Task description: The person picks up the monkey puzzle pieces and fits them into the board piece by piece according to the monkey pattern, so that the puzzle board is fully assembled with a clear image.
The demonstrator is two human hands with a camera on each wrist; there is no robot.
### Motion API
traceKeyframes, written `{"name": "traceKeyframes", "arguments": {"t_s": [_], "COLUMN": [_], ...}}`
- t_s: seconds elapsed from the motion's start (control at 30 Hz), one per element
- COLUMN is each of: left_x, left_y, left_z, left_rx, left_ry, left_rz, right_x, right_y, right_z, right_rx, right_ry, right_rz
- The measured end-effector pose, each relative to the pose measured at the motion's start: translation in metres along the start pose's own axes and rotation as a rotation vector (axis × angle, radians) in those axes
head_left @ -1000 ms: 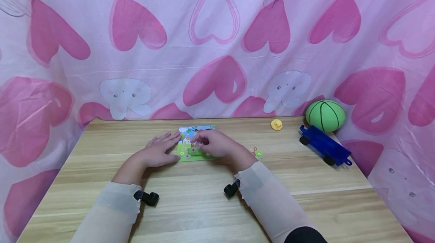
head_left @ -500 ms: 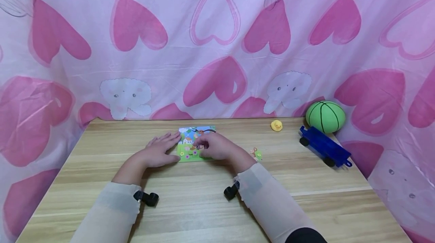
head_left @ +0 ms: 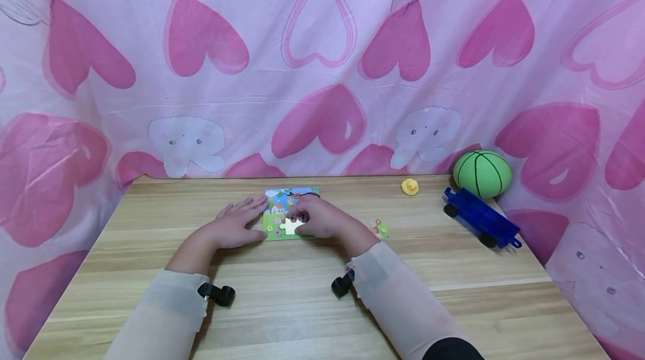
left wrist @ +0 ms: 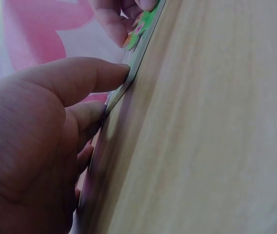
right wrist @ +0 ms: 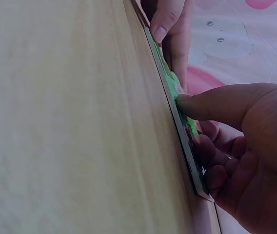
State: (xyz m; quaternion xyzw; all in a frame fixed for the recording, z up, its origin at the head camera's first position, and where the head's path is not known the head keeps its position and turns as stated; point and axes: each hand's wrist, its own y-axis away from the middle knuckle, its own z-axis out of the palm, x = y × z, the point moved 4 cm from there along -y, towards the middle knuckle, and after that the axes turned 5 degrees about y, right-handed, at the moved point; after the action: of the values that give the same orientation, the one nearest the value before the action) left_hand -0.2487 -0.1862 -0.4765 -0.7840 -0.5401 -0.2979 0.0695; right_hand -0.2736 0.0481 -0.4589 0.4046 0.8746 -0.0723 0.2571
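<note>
A colourful jigsaw puzzle board (head_left: 277, 228), printed with a house, flowers and a blue sky, lies flat near the table's far side. My left hand (head_left: 235, 223) rests beside it with straight, spread fingers, fingertips and thumb right at its left edge. Over the board's right half is my right hand (head_left: 322, 217), curled, its thumb and fingers pinching a green puzzle piece (left wrist: 140, 27) with a pink flower. In the right wrist view the thumb (right wrist: 183, 101) presses that piece close over the board. A white gap (head_left: 290, 227) shows in the lower middle of the picture. The hand hides the board's right part.
A loose puzzle piece (head_left: 380, 229) lies on the wooden table (head_left: 282, 304), right of the board. Farther right are a yellow rubber duck (head_left: 410, 186), a green ball (head_left: 482, 174) and a blue toy wagon (head_left: 481, 217). A pink heart-print curtain (head_left: 312, 119) hangs behind.
The right hand has shifted slightly right and pulled the puzzle piece off its spot, so a white gap now shows where green picture was. The left hand has stayed put.
</note>
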Motion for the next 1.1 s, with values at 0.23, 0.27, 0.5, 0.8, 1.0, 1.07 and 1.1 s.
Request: {"name": "traceKeyframes", "arguments": {"t_s": [0.23, 0.27, 0.5, 0.8, 1.0, 1.07, 1.1], "left_x": [0.000, 0.000, 0.000, 0.002, 0.002, 0.002, 0.001], "left_y": [0.000, 0.000, 0.002, 0.001, 0.002, 0.002, 0.002], "left_z": [-0.001, -0.001, -0.001, -0.001, -0.001, -0.002, -0.002], "left_rx": [-0.011, -0.013, -0.011, -0.003, -0.005, -0.003, -0.002], "left_ry": [0.005, 0.008, 0.009, 0.014, 0.014, 0.014, 0.014], "left_rz": [0.006, 0.002, 0.001, 0.001, 0.003, 0.005, 0.005], "right_x": [0.001, 0.001, 0.001, 0.000, 0.000, 0.001, 0.002], "right_y": [0.001, 0.001, 0.002, 0.002, 0.004, 0.006, 0.007], "right_z": [0.001, 0.001, 0.002, 0.002, -0.003, -0.007, -0.009], "right_rx": [-0.022, -0.025, -0.038, -0.054, -0.032, -0.009, 0.001], "right_ry": [0.040, 0.045, 0.030, 0.031, -0.025, -0.065, -0.091], "right_rz": [0.029, 0.032, 0.026, 0.006, -0.004, 0.004, 0.012]}}
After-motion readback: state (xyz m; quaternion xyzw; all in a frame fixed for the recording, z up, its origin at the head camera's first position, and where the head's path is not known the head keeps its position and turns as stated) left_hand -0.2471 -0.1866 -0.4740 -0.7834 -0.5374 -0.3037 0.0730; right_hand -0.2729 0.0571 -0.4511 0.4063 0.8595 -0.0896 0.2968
